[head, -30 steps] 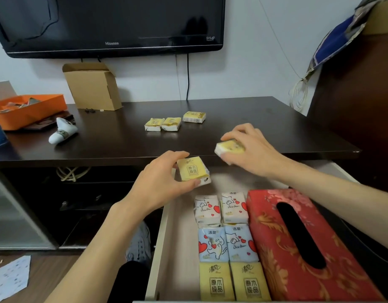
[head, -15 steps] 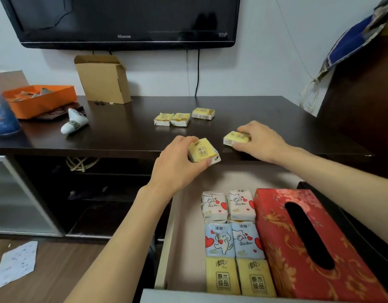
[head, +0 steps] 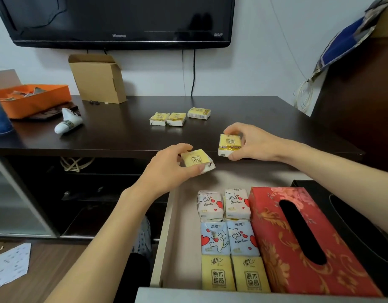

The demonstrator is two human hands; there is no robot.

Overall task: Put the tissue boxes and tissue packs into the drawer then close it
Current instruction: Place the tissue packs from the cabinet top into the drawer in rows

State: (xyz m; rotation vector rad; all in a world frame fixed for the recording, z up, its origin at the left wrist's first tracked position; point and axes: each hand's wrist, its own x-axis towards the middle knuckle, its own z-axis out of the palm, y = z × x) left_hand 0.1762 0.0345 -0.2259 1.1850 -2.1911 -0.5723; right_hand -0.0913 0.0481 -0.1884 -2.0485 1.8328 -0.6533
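The drawer (head: 184, 237) stands pulled out below the dark cabinet top (head: 123, 136). In it lie several tissue packs (head: 228, 239) in two columns, a red patterned tissue box (head: 276, 248) to their right and a black tissue box (head: 363, 226) at the far right. My left hand (head: 166, 169) grips a yellow tissue pack (head: 196, 160) over the drawer's back left. My right hand (head: 252, 142) holds another yellow tissue pack (head: 230, 144) on its edge at the cabinet's front rim. Three more yellow packs (head: 179, 118) lie further back on the top.
A television (head: 123, 20) hangs on the wall above. On the cabinet top stand a cardboard box (head: 99, 79), an orange tray (head: 33, 99) and a white object (head: 68, 124) at the left. A dark cupboard (head: 363, 95) rises at the right. Paper (head: 11, 263) lies on the floor.
My right hand has tipped its yellow pack up on edge at the cabinet's front rim. My left hand keeps its pack over the drawer's back. The view has shifted slightly.
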